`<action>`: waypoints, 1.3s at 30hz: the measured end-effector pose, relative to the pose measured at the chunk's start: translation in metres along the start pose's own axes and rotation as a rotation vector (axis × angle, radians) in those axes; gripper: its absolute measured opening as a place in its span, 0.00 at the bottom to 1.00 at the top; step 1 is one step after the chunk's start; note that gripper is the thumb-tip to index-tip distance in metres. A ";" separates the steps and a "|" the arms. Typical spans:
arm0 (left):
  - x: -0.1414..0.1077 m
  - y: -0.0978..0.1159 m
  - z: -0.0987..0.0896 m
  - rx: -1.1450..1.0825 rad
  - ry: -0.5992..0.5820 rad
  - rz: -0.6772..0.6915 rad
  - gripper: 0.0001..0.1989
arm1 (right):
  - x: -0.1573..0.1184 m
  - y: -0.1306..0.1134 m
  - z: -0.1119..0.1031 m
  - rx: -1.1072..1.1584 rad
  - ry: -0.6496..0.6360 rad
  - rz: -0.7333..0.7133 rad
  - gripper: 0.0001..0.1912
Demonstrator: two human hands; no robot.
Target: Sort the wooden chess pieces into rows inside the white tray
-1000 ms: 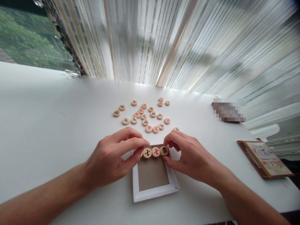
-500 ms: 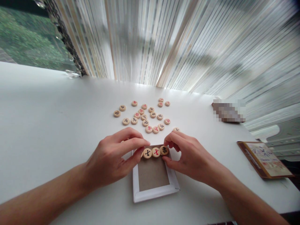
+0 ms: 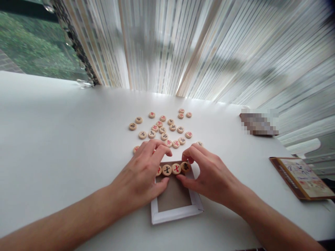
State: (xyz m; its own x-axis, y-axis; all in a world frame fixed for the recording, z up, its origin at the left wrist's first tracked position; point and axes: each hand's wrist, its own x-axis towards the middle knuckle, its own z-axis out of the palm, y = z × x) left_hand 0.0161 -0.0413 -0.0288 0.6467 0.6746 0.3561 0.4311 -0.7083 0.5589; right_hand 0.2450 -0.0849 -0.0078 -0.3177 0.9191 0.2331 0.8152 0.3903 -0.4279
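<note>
A row of round wooden Chinese chess pieces lies along the far inner edge of a shallow white box (image 3: 178, 211) with a grey-brown bottom. At its right end sits a piece with a black character (image 3: 185, 167); beside it are a red-marked piece (image 3: 176, 169) and another black-marked piece (image 3: 166, 170). A further red-marked piece (image 3: 158, 170) is partly covered by my left hand (image 3: 146, 167), whose thumb and fingers are spread on either side of the row. My right hand (image 3: 209, 169) holds the right end of the row between thumb and curled fingers.
Several loose pieces (image 3: 164, 136) are scattered on the white table (image 3: 78, 146) beyond the box. To the right lies a brown-edged booklet or case (image 3: 300, 177), with a blurred-out item (image 3: 259, 123) farther back. String curtains (image 3: 157, 45) hang behind the table.
My left hand has opened from its pinch at the row's left end, uncovering a red-marked piece there. My right thumb has shifted left along the row's near side.
</note>
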 end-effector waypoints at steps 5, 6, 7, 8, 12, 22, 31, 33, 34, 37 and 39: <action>0.003 0.000 -0.001 0.004 -0.007 -0.009 0.21 | 0.000 0.000 0.002 -0.016 0.000 -0.007 0.15; 0.003 -0.001 -0.001 0.004 0.000 -0.009 0.21 | 0.001 0.001 0.002 -0.017 0.000 -0.008 0.14; 0.003 -0.001 0.000 0.003 0.007 -0.008 0.21 | 0.001 0.001 0.002 -0.018 0.000 -0.009 0.14; 0.003 -0.002 0.000 0.002 0.014 -0.006 0.21 | 0.001 0.001 0.002 -0.018 0.000 -0.009 0.14; 0.002 -0.003 0.002 -0.005 0.017 0.004 0.22 | 0.001 0.002 0.003 -0.006 -0.006 -0.003 0.14; 0.003 -0.002 0.001 -0.015 0.008 -0.003 0.21 | 0.001 0.001 0.003 -0.010 0.001 -0.015 0.13; 0.000 -0.006 -0.011 -0.071 0.034 0.015 0.23 | -0.001 0.007 -0.007 0.065 0.021 -0.054 0.16; 0.001 -0.009 -0.017 -0.059 0.081 0.030 0.20 | 0.001 0.015 -0.011 0.105 0.112 -0.066 0.15; 0.001 -0.011 -0.020 -0.050 0.113 0.035 0.17 | 0.002 0.020 -0.013 0.122 0.169 -0.052 0.13; 0.004 -0.019 -0.028 -0.054 0.228 0.024 0.07 | 0.008 0.044 -0.017 0.192 0.383 0.087 0.09; 0.007 -0.026 -0.033 -0.065 0.277 -0.008 0.04 | 0.012 0.061 -0.019 0.249 0.510 0.229 0.11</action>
State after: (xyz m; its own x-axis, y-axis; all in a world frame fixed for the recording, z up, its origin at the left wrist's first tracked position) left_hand -0.0114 -0.0116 -0.0163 0.4427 0.7174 0.5378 0.3885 -0.6941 0.6061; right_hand 0.3003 -0.0507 -0.0145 0.1736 0.8636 0.4734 0.6783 0.2437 -0.6932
